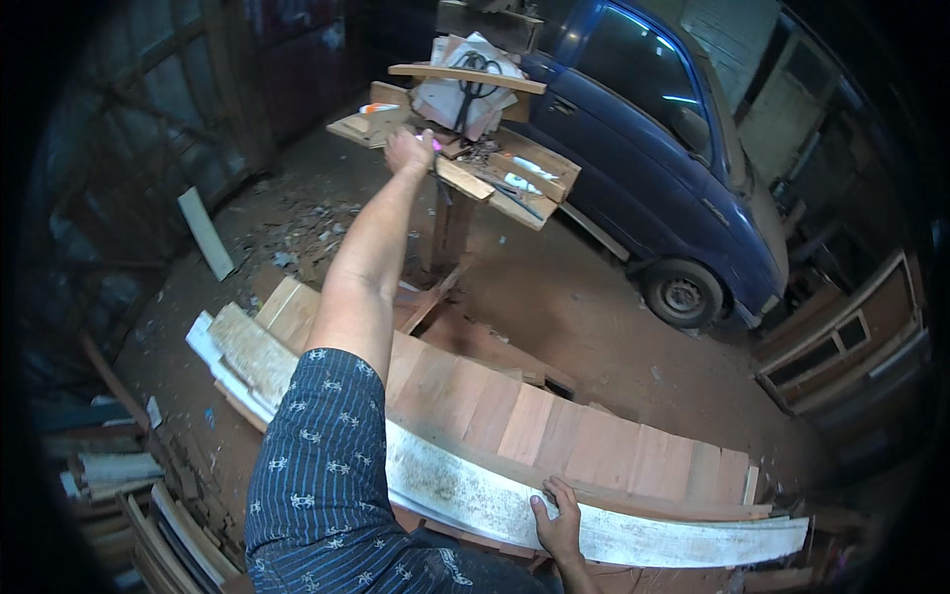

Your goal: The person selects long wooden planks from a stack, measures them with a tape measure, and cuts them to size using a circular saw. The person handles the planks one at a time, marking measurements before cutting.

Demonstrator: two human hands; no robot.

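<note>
My left hand [407,151] reaches to a cluttered small worktable [526,216], its fingers closed around a small pink item [434,145], partly hidden, beside a short wooden slat [463,180]. My right hand [556,515] grips the upper edge of a long, speckled white board [673,540], thumb on its face. This board lies along the near side of a row of pale reddish wooden pieces [522,424]. The worktable also carries papers, black scissors [468,94], white tubes [524,170] and sticks.
A dusty blue vehicle [663,168] stands behind the worktable at right. Wood scraps [282,233] litter the floor at left, near a loose pale plank [206,234]. Stacked boards [173,535] lie at lower left, and a wooden framed panel [841,337] leans at right.
</note>
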